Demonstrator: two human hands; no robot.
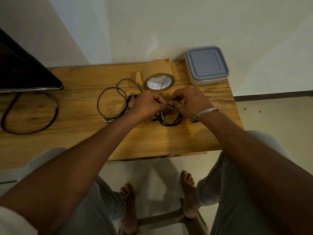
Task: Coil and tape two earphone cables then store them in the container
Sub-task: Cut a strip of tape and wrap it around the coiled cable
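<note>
A small coil of black earphone cable (pixel 168 122) hangs just above the wooden table (pixel 84 143), under my two hands. My left hand (pixel 149 105) and my right hand (pixel 191 102) meet at the top of this coil, fingers pinched on it; what sits between the fingertips is too small to tell. A second black earphone cable (pixel 111 100) lies loose and uncoiled on the table to the left of my left hand. A roll of brown packing tape (pixel 158 75) stands just behind my hands. The clear container with a grey lid (pixel 206 65) sits shut at the table's far right corner.
A dark monitor (pixel 22 68) on a ring-shaped stand (pixel 30 114) fills the table's left side. The wall runs directly behind the table. The table's right edge lies just past my right wrist, which wears a metal bangle (pixel 204 113). My knees and bare feet are below the front edge.
</note>
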